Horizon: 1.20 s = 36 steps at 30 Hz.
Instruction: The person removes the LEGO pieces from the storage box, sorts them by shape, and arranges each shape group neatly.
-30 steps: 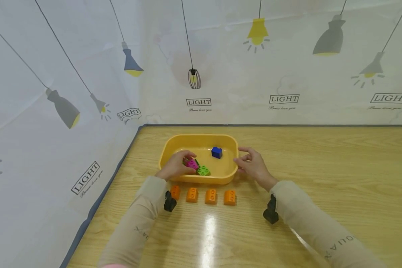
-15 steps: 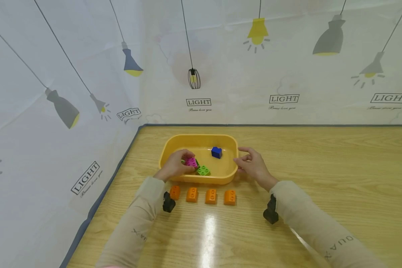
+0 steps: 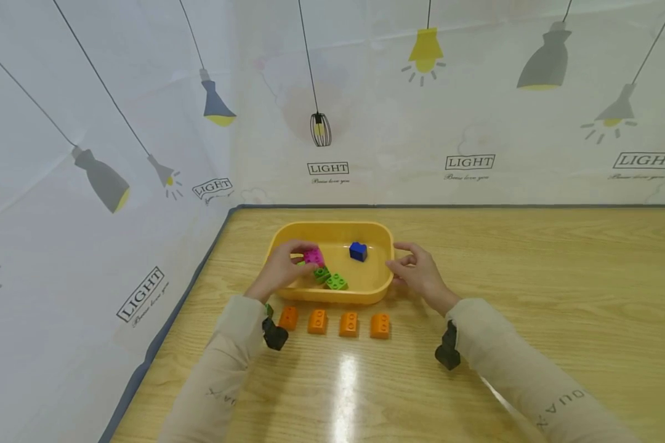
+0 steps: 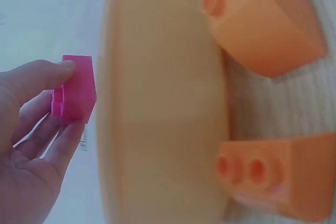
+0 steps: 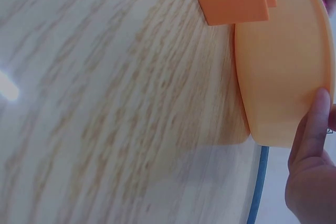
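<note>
My left hand [image 3: 281,268] pinches a pink brick [image 3: 313,256] over the left part of the yellow tray [image 3: 316,296]. In the left wrist view the thumb and fingers of the left hand [image 4: 37,108] grip the pink brick [image 4: 79,88] above the rim level. Below it in the tray lie a dark green brick [image 3: 322,274] and a light green brick [image 3: 337,282]; a blue brick [image 3: 358,251] sits further right. My right hand [image 3: 421,277] holds the tray's right rim, and in the right wrist view the right hand [image 5: 312,166] has fingers along the tray wall [image 5: 278,77].
Orange bricks stand in a row in front of the tray, among them one at the right end [image 3: 380,327] and one at the left end [image 3: 289,318]. A bit of green [image 3: 268,311] shows beside the left wrist. Behind the table hangs a printed sheet [image 3: 388,123].
My left hand has moved left and slightly up with the pink brick, uncovering the dark green brick and the green piece by the wrist. The right hand has stayed at the tray's rim.
</note>
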Available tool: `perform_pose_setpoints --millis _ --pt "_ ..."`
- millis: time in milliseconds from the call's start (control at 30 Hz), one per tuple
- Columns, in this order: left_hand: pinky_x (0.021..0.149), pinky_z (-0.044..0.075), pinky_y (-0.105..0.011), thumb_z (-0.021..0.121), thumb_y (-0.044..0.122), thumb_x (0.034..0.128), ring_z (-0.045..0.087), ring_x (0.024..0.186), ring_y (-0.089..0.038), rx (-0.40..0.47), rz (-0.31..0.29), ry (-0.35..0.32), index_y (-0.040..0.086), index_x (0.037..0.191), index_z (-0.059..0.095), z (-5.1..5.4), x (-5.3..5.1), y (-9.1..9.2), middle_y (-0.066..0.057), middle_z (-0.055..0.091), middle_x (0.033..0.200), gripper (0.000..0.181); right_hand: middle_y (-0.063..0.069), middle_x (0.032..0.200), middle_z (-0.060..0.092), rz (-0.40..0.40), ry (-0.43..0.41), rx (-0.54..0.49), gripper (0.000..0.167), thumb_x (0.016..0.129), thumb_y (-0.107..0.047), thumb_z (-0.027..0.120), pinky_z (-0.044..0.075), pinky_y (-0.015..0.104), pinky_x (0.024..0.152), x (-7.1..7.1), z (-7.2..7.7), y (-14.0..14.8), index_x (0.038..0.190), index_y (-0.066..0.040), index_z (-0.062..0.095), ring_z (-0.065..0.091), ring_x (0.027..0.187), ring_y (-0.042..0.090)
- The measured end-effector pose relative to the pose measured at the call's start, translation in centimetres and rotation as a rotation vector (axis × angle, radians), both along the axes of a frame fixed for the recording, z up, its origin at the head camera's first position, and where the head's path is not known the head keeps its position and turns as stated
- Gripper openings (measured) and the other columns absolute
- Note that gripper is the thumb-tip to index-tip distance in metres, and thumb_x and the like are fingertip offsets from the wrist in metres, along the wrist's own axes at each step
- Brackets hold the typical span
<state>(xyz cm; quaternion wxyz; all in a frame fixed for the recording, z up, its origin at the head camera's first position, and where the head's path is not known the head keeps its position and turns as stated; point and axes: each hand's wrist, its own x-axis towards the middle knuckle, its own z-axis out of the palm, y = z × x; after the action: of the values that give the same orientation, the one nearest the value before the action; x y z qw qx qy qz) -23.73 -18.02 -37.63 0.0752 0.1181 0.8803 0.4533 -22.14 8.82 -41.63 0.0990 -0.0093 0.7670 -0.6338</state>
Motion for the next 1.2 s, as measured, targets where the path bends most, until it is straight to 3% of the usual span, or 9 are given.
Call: perform_pose_setpoints --millis 167,300,500,667,767,900,1000,1200 --pt "0.088 0.043 -0.034 0.066 0.005 0.0784 0.05 0.102 -0.026 0.027 0.035 0.01 0.002 0.114 0.056 1.1 0.6 -0.2 -0.012 0.055 0.11 0.037 0.015 0.09 0.055 -0.002 0.003 0.007 0.049 0.087 -0.012 0.057 0.051 0.036 0.071 0.0 0.0 0.0 0.13 -0.001 0.037 0.06 0.077 0.029" --pt "0.087 0.043 -0.036 0.065 0.002 0.0786 0.05 0.103 -0.027 0.038 0.02 0.016 0.001 0.114 0.054 1.7 1.4 -0.2 -0.013 0.053 0.111 0.037 0.015 0.09 0.055 -0.005 0.003 0.017 0.049 0.087 -0.012 0.057 0.051 0.036 0.071 -0.1 0.0 -0.1 0.13 -0.001 0.037 0.06 0.077 0.029" --pt "0.085 0.045 -0.037 0.066 0.001 0.0776 0.051 0.101 -0.028 0.065 -0.062 0.058 -0.001 0.112 0.056 2.0 2.6 0.4 -0.014 0.053 0.109 0.036 0.015 0.09 0.055 -0.003 -0.007 0.009 0.049 0.087 -0.012 0.056 0.051 0.036 0.071 0.0 0.0 -0.1 0.13 -0.001 0.037 0.06 0.077 0.028" --pt "0.082 0.047 -0.037 0.067 0.0 0.0762 0.052 0.097 -0.029 0.067 -0.148 0.104 -0.003 0.11 0.057 2.4 3.7 1.1 -0.015 0.054 0.105 0.036 0.015 0.09 0.055 -0.005 -0.007 0.007 0.05 0.087 -0.012 0.056 0.051 0.035 0.07 0.1 0.1 -0.1 0.131 -0.001 0.036 0.06 0.071 0.02" --pt "0.083 0.046 -0.037 0.066 -0.002 0.0765 0.053 0.097 -0.031 0.08 -0.186 0.099 -0.006 0.11 0.056 3.5 4.9 1.8 -0.017 0.053 0.105 0.035 0.015 0.089 0.054 -0.002 -0.007 0.002 0.05 0.087 -0.011 0.056 0.051 0.035 0.071 0.1 0.1 -0.1 0.131 0.0 0.036 0.06 0.069 0.016" --pt "0.084 0.046 -0.036 0.065 -0.001 0.0775 0.053 0.098 -0.03 0.102 -0.241 0.093 -0.006 0.111 0.055 3.3 5.9 2.1 -0.017 0.053 0.106 0.035 0.014 0.089 0.054 0.0 -0.007 0.0 0.05 0.087 -0.012 0.056 0.051 0.036 0.071 0.1 0.0 -0.1 0.131 0.0 0.036 0.059 0.068 0.014" --pt "0.083 0.046 -0.031 0.065 0.001 0.0781 0.052 0.099 -0.028 0.125 -0.285 0.083 -0.003 0.113 0.055 2.0 6.1 2.1 -0.014 0.053 0.107 0.036 0.014 0.089 0.054 0.001 -0.008 -0.005 0.05 0.087 -0.012 0.056 0.051 0.036 0.071 0.0 0.0 -0.1 0.131 -0.001 0.036 0.059 0.067 0.013" --pt "0.084 0.045 -0.03 0.065 0.001 0.0779 0.051 0.101 -0.024 0.109 -0.338 0.051 0.0 0.114 0.055 1.4 7.6 3.0 -0.011 0.053 0.11 0.037 0.016 0.091 0.054 0.006 -0.006 -0.025 0.051 0.087 -0.013 0.056 0.051 0.036 0.07 0.1 0.0 0.0 0.132 -0.001 0.035 0.059 0.067 0.013"
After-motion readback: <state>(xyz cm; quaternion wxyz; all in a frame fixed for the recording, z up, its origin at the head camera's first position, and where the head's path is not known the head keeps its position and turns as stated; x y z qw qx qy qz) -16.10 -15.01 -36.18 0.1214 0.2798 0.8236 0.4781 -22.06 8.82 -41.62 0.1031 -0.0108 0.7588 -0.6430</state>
